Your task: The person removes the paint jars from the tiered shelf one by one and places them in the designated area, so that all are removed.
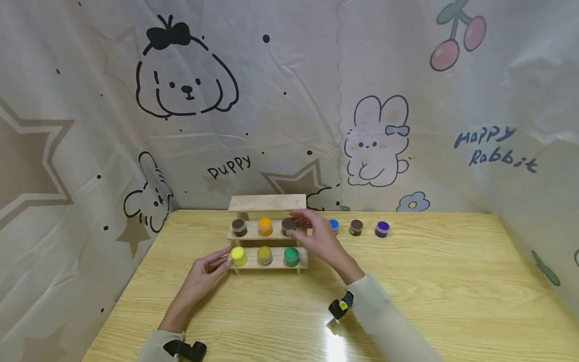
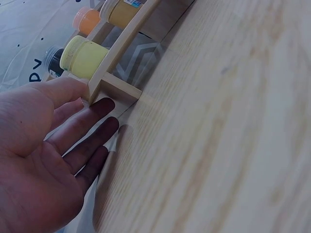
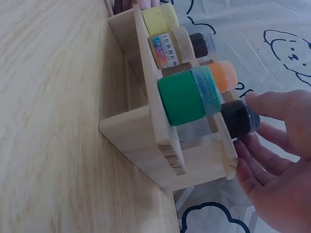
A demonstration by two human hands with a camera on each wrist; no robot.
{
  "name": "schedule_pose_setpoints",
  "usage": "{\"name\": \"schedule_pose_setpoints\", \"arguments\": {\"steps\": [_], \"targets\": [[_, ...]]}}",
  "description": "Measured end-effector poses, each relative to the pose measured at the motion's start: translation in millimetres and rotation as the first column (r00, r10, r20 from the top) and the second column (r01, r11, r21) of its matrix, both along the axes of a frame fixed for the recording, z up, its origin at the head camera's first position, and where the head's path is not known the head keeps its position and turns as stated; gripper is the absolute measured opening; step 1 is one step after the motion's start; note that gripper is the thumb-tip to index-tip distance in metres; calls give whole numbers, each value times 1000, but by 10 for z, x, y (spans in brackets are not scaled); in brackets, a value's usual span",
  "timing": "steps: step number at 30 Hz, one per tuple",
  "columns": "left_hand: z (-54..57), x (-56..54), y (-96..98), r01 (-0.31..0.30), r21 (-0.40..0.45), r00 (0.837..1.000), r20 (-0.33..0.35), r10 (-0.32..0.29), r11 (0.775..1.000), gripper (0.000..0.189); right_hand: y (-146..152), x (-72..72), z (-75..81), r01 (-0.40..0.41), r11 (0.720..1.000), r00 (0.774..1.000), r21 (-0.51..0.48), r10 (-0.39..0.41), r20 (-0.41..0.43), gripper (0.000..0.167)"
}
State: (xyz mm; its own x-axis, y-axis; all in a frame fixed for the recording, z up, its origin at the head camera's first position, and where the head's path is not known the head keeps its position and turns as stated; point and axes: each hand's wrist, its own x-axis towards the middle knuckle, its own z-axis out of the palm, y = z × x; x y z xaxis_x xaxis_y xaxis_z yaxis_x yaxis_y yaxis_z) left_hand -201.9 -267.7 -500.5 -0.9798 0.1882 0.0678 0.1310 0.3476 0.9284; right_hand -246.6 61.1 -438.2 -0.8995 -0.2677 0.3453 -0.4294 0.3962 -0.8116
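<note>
A three-tier wooden rack [image 1: 267, 266] stands on the table with small paint jars on its lower and middle shelves. My right hand [image 1: 316, 234] holds a dark paint jar [image 3: 235, 119] at the right end of the middle shelf, thumb at its lid and fingers on the other side. My left hand [image 1: 208, 274] grips the rack's left end by the lower shelf, thumb against the shelf edge, beside a yellow jar [image 1: 238, 256]. A mustard jar [image 1: 265, 255] and a green jar [image 1: 291, 257] share that shelf. Behind them sit another dark jar [image 1: 239, 227] and an orange jar [image 1: 265, 227].
Right of the rack, a blue jar [image 1: 334, 226], a brown jar [image 1: 356, 227] and a purple jar [image 1: 382, 229] stand in a row on the wooden table [image 1: 434, 281]. A printed curtain [image 1: 289, 90] hangs behind the table and along its sides.
</note>
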Motion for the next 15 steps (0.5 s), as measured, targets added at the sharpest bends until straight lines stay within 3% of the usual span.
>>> {"name": "schedule_pose_setpoints", "arguments": {"steps": [15], "targets": [[-11,-3,0,6,-1,1000,12,-6,1000,50,-22,3,-14,30,999,999,42,-29,-21,39]]}}
